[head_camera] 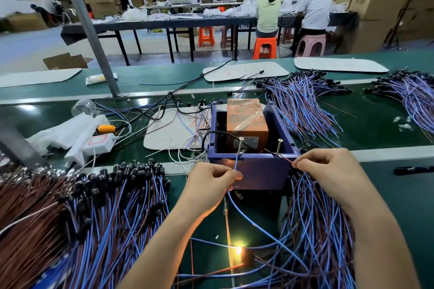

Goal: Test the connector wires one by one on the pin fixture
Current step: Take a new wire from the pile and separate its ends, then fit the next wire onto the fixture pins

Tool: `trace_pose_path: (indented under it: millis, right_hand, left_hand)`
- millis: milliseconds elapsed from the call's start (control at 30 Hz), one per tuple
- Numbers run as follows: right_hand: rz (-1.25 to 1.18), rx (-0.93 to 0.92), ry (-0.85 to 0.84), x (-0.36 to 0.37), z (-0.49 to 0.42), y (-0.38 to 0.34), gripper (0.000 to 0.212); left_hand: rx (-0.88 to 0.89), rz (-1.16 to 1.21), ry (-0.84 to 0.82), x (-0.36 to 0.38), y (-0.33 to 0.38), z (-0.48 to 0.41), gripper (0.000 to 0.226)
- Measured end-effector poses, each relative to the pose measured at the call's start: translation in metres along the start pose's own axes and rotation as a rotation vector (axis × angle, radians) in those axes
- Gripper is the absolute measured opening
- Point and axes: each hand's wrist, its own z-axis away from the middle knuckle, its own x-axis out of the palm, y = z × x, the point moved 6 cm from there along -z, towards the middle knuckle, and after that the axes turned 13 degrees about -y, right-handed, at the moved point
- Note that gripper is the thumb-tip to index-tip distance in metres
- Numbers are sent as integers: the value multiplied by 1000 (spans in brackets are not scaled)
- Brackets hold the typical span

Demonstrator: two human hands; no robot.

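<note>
The pin fixture is a blue open box point(253, 171) with an orange block point(246, 124) inside and two upright screws on its near rim. My left hand point(211, 185) pinches a blue wire point(236, 164) whose tip touches the left screw point(240, 145). A thin brown wire point(286, 159) is pinched by my right hand point(333, 171), its tip at the right screw point(279, 146). Both wires run down to a small lamp point(238, 251) that glows yellow near the bottom of the view.
A big pile of blue and brown wires with black connectors point(94, 206) lies left of my arms, another pile point(314, 230) right. More bundles point(300, 101) lie beyond the box. A white power strip point(94, 145), cables and a white mat point(173, 129) sit left of the fixture. People work at far tables.
</note>
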Motion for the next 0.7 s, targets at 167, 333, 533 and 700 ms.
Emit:
trace_pose_path:
  millis: [167,333,533,700]
  right_hand:
    - [5,15,-1,-4,3,0,17]
    - [25,16,-14,-2,3,-2,17]
    - [20,-2,70,-9,4,-3,16]
    - [-6,-14,80,-9,4,-4,17]
  left_hand:
    - [-12,-17,-18,0,2,1,14]
    - [2,-84,-26,-3,2,2,17]
    - [-17,-76,-26,-3,0,1,16]
    - [-6,-87,-36,-2,1,1,16]
